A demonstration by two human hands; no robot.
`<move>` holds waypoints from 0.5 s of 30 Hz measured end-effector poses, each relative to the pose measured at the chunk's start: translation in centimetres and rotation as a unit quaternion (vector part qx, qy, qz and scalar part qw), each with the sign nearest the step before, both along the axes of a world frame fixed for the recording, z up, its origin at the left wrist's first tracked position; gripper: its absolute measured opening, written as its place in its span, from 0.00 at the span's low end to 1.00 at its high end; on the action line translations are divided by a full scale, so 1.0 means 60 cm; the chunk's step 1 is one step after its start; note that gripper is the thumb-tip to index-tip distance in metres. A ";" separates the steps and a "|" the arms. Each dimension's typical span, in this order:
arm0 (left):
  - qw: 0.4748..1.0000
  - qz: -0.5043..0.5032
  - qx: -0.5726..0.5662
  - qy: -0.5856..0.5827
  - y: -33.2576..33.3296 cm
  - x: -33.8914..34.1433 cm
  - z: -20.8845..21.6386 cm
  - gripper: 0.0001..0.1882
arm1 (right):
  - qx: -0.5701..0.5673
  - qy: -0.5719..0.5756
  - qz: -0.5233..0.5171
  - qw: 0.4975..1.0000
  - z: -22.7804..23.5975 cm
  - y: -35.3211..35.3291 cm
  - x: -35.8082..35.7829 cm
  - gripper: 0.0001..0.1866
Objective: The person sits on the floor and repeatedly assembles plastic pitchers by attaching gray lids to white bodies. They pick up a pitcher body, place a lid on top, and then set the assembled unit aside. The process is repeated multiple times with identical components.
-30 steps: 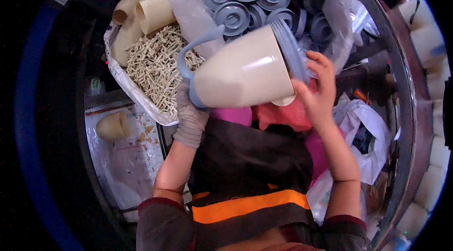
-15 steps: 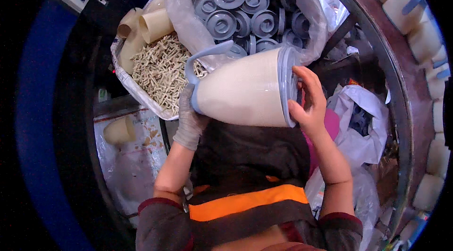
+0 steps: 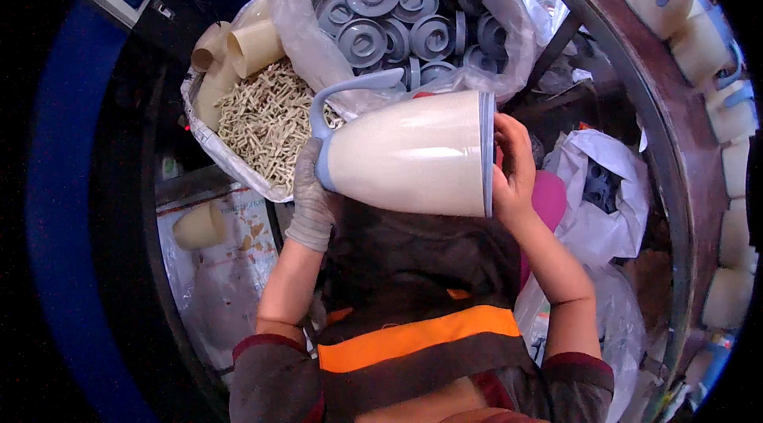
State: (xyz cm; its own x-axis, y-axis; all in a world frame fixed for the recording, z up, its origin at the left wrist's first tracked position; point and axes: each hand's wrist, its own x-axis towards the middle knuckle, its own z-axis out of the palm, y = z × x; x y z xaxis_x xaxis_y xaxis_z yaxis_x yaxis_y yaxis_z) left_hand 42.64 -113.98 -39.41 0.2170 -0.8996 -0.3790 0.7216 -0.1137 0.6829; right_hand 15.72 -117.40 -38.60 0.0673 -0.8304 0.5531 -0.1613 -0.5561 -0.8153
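Note:
A cream plastic jug point(image 3: 409, 154) lies sideways in front of me, over my lap. Its blue-grey handle point(image 3: 343, 91) curves up at the left end, and a blue-grey lid point(image 3: 487, 154) closes the right end, seen almost edge-on. My left hand point(image 3: 312, 185), in a thin whitish glove, is closed on the base end just below the handle. My bare right hand point(image 3: 513, 162) grips the lid end, thumb low and fingers curled over its outer face. The jug hides part of the left fingers, and the lid's face is turned out of sight.
Ahead, a clear plastic bag point(image 3: 520, 50) holds many round grey lids point(image 3: 362, 42). To its left, a white sack point(image 3: 208, 141) contains small pale pieces point(image 3: 266, 121) and cream cups point(image 3: 254, 47). A bag of dark parts point(image 3: 592, 224) sits right. Jugs point(image 3: 699, 50) line the curved bench.
The jug has turned a little, so the lid's outer face has swung out of view. My right fingers have shifted slightly on the lid, and the view has moved a bit.

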 end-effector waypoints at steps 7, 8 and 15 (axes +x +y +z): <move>0.995 -0.090 -0.039 -0.025 0.006 -0.012 0.032 0.22 | -0.180 0.138 -0.015 0.974 0.071 0.008 -0.035 0.26; 0.996 -0.089 -0.003 0.001 0.008 -0.006 0.034 0.22 | -0.242 0.170 -0.014 0.955 0.088 0.008 -0.049 0.26; 0.990 -0.113 0.026 0.075 0.005 -0.013 0.013 0.22 | -0.225 0.170 0.038 0.959 0.100 0.008 -0.050 0.25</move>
